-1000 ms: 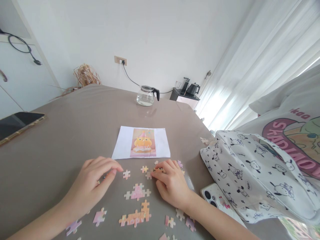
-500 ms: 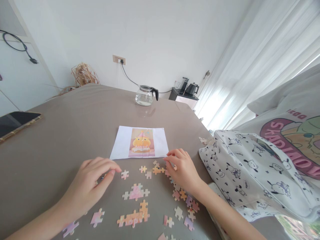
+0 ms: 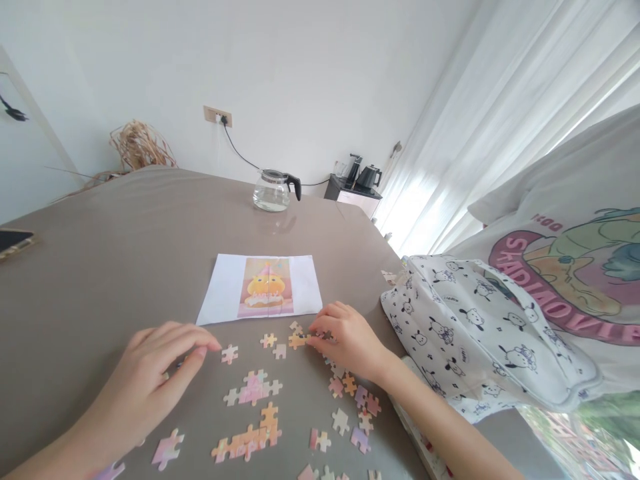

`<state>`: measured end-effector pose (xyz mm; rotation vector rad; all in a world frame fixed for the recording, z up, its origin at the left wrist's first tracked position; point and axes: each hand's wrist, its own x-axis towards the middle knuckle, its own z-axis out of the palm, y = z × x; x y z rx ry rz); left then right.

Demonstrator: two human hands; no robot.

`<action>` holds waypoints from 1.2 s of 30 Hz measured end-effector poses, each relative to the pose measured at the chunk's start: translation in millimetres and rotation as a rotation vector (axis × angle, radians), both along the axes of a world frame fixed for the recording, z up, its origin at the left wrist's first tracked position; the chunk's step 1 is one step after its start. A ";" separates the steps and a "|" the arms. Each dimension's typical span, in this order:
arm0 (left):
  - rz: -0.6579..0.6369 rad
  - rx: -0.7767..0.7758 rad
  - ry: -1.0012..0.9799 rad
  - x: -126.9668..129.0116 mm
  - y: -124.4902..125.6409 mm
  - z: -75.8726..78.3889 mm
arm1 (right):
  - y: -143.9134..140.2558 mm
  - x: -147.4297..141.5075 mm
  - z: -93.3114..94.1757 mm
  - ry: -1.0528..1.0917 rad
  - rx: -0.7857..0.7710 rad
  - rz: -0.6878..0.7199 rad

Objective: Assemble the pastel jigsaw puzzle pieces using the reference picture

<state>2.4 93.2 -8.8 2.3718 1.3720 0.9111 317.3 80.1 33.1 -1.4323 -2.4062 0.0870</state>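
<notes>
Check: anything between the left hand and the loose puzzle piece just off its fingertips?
Nothing visible. The left hand lies flat on the table, fingertips pointing at the loose piece, with only bare tabletop between them. The right hand is apart, at other pieces.

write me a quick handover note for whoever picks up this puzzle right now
Left hand: flat on the table, holding nothing, fingertips beside a loose piece.
Right hand: fingertips pinching an orange piece just below the reference picture.
Done: two small joined clusters, a pink one and an orange strip.
Left: most pieces remain loose, scattered near the right wrist and along the near edge.
</notes>
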 end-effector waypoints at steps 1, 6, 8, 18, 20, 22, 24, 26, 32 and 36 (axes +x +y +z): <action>-0.002 -0.002 0.000 -0.2 0.1 -0.3 | -0.9 -3.0 -2.1 -0.013 -0.008 0.022; -0.001 -0.014 0.002 1.2 -1.5 1.1 | -2.4 -11.8 -9.5 -0.075 -0.008 0.086; 0.001 -0.016 0.004 2.0 -2.2 2.0 | -1.5 -12.1 -10.5 -0.100 0.005 0.093; 0.008 -0.017 0.003 3.0 -3.0 4.4 | -0.3 -7.4 -11.7 -0.273 0.116 0.212; 0.009 -0.016 0.001 3.2 -3.0 4.5 | -0.8 -7.0 -9.7 -0.307 0.142 0.249; 0.011 -0.014 0.000 3.4 -3.1 4.8 | -1.1 -7.2 -7.5 -0.334 0.165 0.282; 0.011 -0.014 0.000 3.6 -3.3 5.2 | -1.1 -7.5 -6.7 -0.349 0.183 0.302; 0.010 -0.015 -0.001 3.8 -3.4 5.5 | -0.4 -7.0 -8.3 -0.349 0.194 0.303; 0.011 -0.015 0.001 4.1 -3.6 5.5 | 3.9 -2.5 -19.2 -0.293 0.184 0.221; 0.011 -0.009 -0.003 4.3 -3.6 5.6 | 5.8 2.8 -6.4 -0.252 0.154 0.168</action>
